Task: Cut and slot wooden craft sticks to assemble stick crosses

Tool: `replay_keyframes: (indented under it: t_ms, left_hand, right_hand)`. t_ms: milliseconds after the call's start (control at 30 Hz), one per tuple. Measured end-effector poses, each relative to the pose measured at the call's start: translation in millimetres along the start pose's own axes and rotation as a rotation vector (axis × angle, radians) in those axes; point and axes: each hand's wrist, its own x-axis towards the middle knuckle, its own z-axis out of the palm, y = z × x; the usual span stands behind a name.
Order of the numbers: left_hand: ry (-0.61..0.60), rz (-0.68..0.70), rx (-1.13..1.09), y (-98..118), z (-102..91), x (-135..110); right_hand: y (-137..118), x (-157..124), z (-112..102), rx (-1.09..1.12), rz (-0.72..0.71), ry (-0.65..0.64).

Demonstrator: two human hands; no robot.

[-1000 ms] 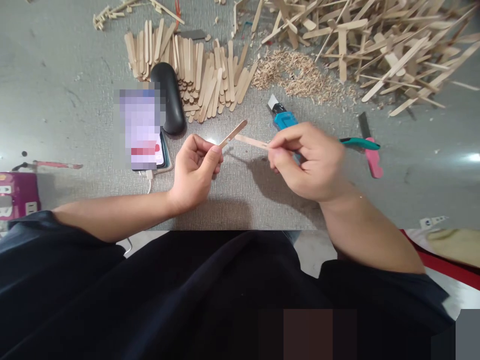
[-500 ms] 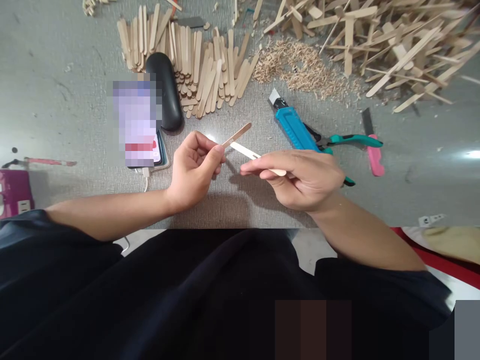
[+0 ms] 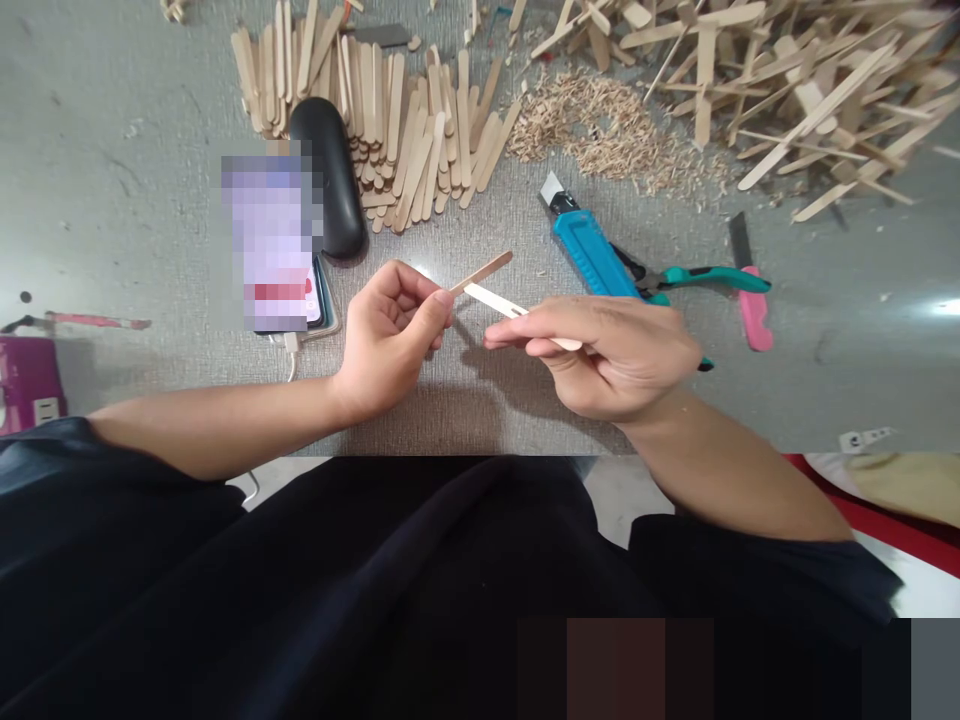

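My left hand (image 3: 394,340) pinches a brownish wooden craft stick (image 3: 491,268) between thumb and forefinger, its free end pointing up and right. My right hand (image 3: 622,350) grips a paler craft stick (image 3: 495,301) with a narrow slot near its middle. The far end of the pale stick meets the brownish one just beyond my left fingertips; whether they are fitted together I cannot tell. Behind my right hand lie a blue utility knife (image 3: 592,255) with its blade out and green-handled pliers (image 3: 716,278), partly hidden by the hand.
Stacked craft sticks (image 3: 409,140) lie at the back, beside wood shavings (image 3: 600,120) and a heap of loose sticks (image 3: 817,95). Left are a black case (image 3: 330,185), a phone (image 3: 321,295) on a cable and a purple box (image 3: 34,385). A pink-handled cutter (image 3: 754,310) lies right.
The brownish stick and my right hand with the pale stick have shifted slightly right. My left hand stays nearly in place, and both sticks are still held. The view has moved a little.
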Motion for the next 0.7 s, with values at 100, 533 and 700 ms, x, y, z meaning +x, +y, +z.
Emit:
replay_keyframes:
  t_ms: [100, 533, 700]
  left_hand:
    - [-0.010, 0.009, 0.002, 1.0, 0.2, 0.1]
    - [-0.177, -0.160, -0.034, 8.2, -0.4, -5.7]
    - [-0.171, -0.280, -0.150, 7.1, -2.6, 3.4]
  right_hand:
    - [-0.7, -0.3, -0.6, 0.012, 0.001, -0.011]
    - [13.0, -10.0, 10.9, -0.076, 0.121, -0.029]
    - [22.2, -4.9, -1.6, -0.114, 0.188, 0.206]
